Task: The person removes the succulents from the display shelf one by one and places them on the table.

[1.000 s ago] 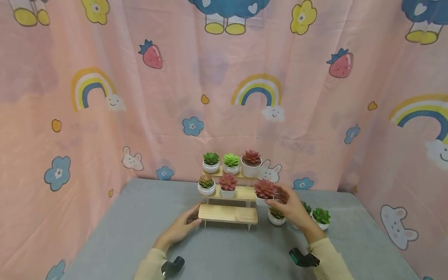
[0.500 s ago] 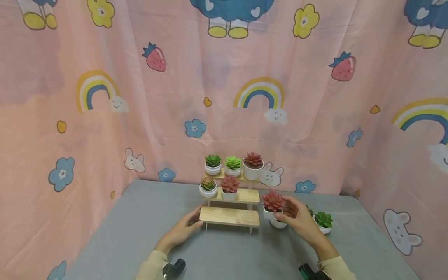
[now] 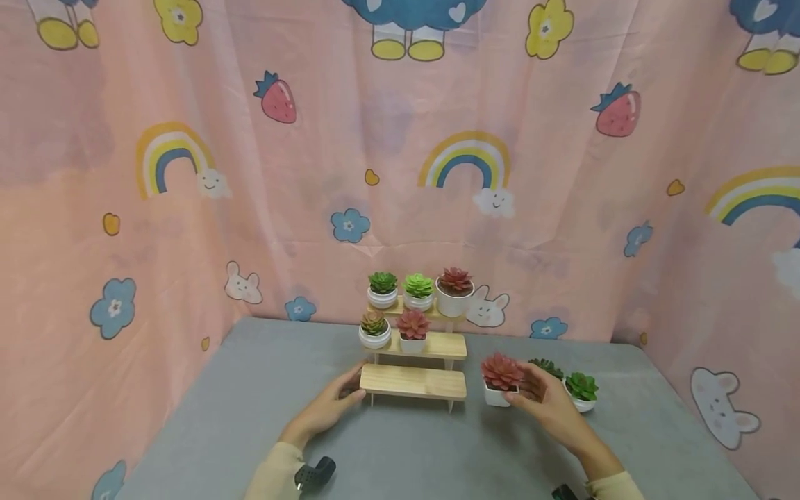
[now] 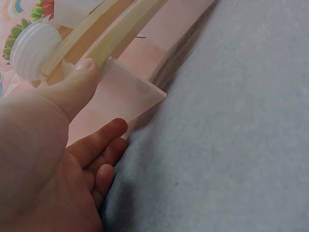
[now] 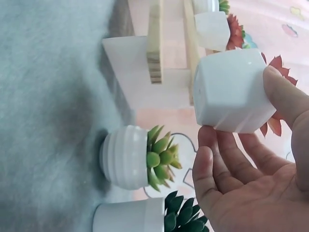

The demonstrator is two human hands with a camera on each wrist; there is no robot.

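My left hand [image 3: 329,408] holds the left end of a tiered wooden display stand's bottom step [image 3: 412,382]. In the left wrist view its thumb [image 4: 79,82] presses the board's end, and three loosely bent fingers show beside the clear support [image 4: 123,89]. My right hand [image 3: 553,403] grips a red artificial succulent in a square white pot [image 3: 500,378], right of the stand. Thumb and fingers pinch the pot's sides in the right wrist view, with the pot raised off the table. Below it there, a green-tipped succulent in a ribbed pot [image 5: 125,157] stands on the table.
On the top step stand a dark green succulent [image 3: 382,288], a bright green one [image 3: 419,290] and a red one [image 3: 455,290]. The middle step bears an orange-green succulent [image 3: 374,330] and a pink-red one [image 3: 412,330]. More potted succulents [image 3: 581,390] stand at the right.
My right hand has carried the red succulent rightward and down, away from beside the middle step. My left hand has stayed at the stand's end.
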